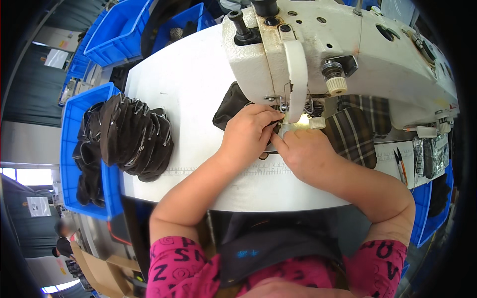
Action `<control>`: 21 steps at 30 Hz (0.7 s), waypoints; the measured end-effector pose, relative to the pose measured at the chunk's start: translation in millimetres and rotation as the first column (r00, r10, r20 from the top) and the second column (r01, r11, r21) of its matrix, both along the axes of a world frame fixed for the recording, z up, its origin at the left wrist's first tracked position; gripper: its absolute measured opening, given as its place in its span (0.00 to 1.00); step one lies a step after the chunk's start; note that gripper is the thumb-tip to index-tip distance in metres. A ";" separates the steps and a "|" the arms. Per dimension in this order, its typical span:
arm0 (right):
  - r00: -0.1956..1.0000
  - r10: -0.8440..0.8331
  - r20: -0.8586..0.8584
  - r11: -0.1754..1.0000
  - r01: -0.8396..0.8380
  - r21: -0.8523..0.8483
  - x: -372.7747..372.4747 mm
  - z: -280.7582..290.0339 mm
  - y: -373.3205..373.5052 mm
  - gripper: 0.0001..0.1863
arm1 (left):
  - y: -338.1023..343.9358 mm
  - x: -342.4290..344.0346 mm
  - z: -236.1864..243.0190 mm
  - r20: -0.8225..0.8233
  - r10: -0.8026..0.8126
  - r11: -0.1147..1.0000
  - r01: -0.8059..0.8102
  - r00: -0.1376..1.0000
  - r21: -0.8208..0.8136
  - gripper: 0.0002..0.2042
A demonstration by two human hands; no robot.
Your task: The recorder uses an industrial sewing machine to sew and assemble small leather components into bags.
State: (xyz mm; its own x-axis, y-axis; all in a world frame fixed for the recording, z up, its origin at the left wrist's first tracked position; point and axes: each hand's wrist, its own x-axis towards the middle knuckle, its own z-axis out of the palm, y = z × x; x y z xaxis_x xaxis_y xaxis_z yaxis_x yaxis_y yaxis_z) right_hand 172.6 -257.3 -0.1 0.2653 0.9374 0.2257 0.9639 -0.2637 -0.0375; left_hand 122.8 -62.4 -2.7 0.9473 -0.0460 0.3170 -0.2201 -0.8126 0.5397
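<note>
Left hand (248,131): its grip is pinched on the near edge of a dark fabric piece (229,105), fingertips curled down right at the needle area of the sewing machine (343,54). Right hand (303,151): pressed flat with the index finger stretched toward the same spot; whether this grip pinches the fabric or only presses it down cannot be told, since the fingertips meet under the machine head. The two hands touch at the fingertips, just in front of the lit presser foot (298,119).

The fabric lies mostly to the left and away from the left hand, passing under the machine arm; its long axis appears to run from the far left toward the needle. The left hand is the nearer to its free bulk; the right hand lies on the needle's right side. A plaid cloth (355,131) lies just beyond the right hand, under the machine body.

Bench (189,79): a white top with a printed ruler strip (258,169) along its near edge, just beneath both wrists. On the left of the bench, well apart from the hands, a stack of dark zippered pieces (136,136) rests half over a blue bin (74,149) holding more of them. Small snips (400,166) lie on the right, near the edge.

Room: more blue bins (119,32) stand beyond the far left corner; dark curtains hang at the left, and another person stands in the lower left distance.
</note>
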 end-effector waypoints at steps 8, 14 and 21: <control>0.999 0.009 -0.048 1.000 -0.009 0.003 -0.2 -3.9 2.4 0.23 | 14.0 3.7 12.4 0.225 -0.228 0.867 0.092 0.948 0.490 0.13; 0.998 0.021 -0.055 1.000 -0.022 -0.016 0.1 -0.3 0.0 0.21 | 13.1 -1.6 15.0 0.130 -0.242 0.872 0.156 0.962 0.463 0.16; 0.999 0.005 -0.050 0.997 -0.009 -0.078 1.5 10.1 -5.2 0.19 | 0.7 -6.8 14.5 0.011 -0.147 0.962 0.141 0.989 0.232 0.17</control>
State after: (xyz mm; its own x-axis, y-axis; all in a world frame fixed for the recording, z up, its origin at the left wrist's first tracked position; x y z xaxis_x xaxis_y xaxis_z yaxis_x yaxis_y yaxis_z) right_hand 174.1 -262.5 10.1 0.2674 0.9536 0.1385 0.9633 -0.2607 -0.0646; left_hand 116.0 -61.8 11.8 0.9163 -0.2563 0.3078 -0.3563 -0.8727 0.3338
